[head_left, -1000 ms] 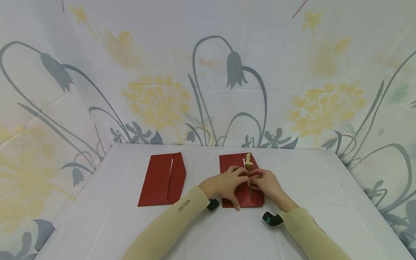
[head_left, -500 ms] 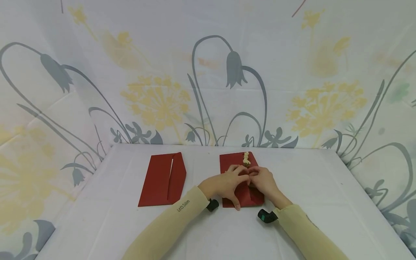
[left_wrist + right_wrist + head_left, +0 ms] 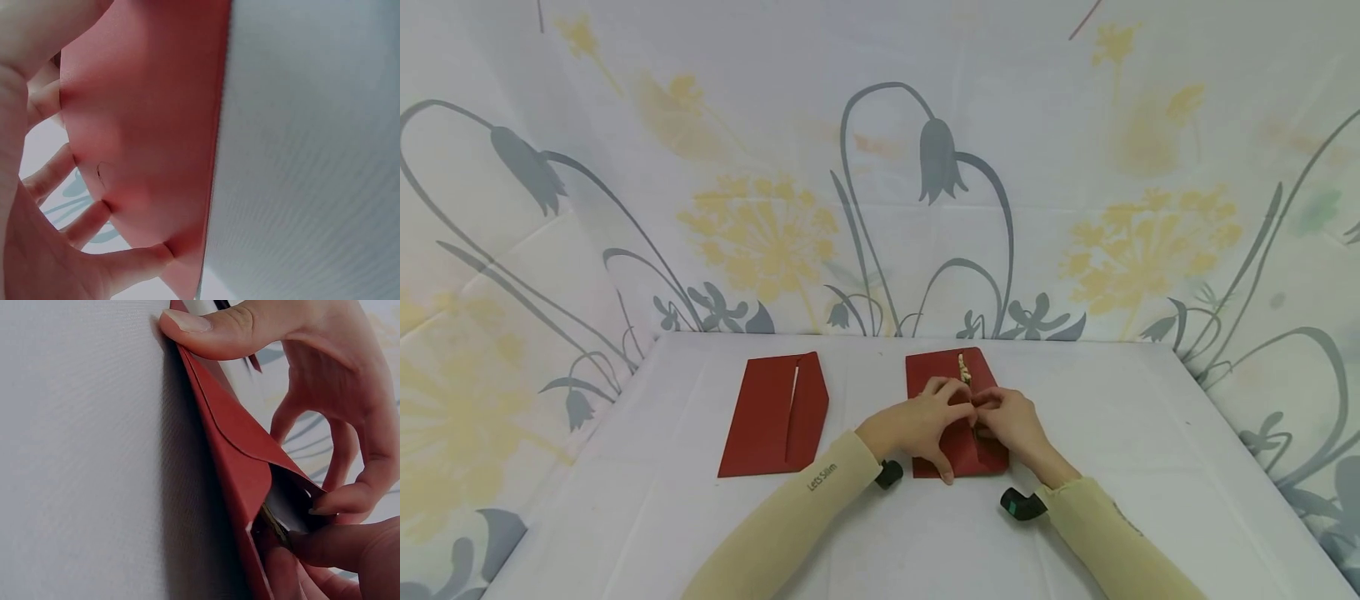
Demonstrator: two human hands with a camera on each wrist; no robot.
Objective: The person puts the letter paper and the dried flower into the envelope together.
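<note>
A red envelope (image 3: 928, 371) lies under both hands in the head view. My left hand (image 3: 919, 427) spreads across it, thumb at the near edge and fingers bent on the paper. In the right wrist view, its thumb presses the envelope's edge, and a curled finger holds the opening's lip up, leaving a dark gap. My right hand (image 3: 1015, 423) pinches a thin stem (image 3: 274, 522) at that gap. The stem belongs to a sprig of small cream flowers (image 3: 965, 367), whose head shows beyond the fingers along the slit. Most of the stem is hidden.
A second red envelope (image 3: 760, 417) lies to the left on the white tablecloth (image 3: 647, 500), a pale strip showing at its slit. A black wrist-camera piece (image 3: 1022, 504) sticks out by the right sleeve. Behind the table hangs a flower-printed cloth (image 3: 760, 233).
The cream flower head has shifted slightly left and toward the slit, and less of it and its stem shows. My right hand moved slightly; my left hand stays on the envelope.
</note>
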